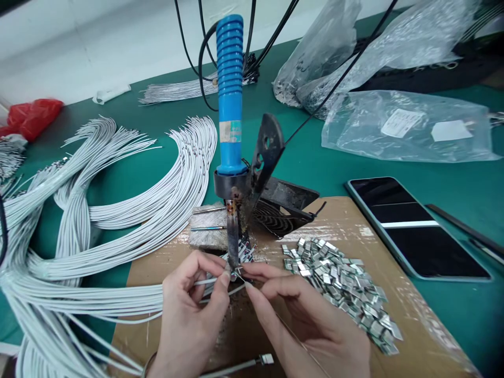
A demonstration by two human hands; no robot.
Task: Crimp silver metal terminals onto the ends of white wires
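Note:
A soldering iron with a ribbed blue handle (pixel 230 94) stands tip down in a black holder (pixel 230 185). Its dark tip (pixel 233 241) reaches down between my hands. My left hand (pixel 199 310) pinches a white cable (pixel 205 282) between thumb and index finger, right at the tip. From the other side my right hand (pixel 291 310) pinches a thin solder wire (pixel 293 336), which trails down across the palm. A small metal connector (pixel 238 271) sits between my fingertips under the iron; my fingers partly hide it. More cable ends lie behind the tip.
Small metal connectors (pixel 342 283) lie heaped on the cardboard (pixel 157 273) at the right. Bundles of white cables (pixel 157 210) fill the left. A phone (pixel 417 226), plastic bags (pixel 409 126) and a grey pad (pixel 207 239) lie around. One finished-looking cable end (pixel 266 359) lies in front.

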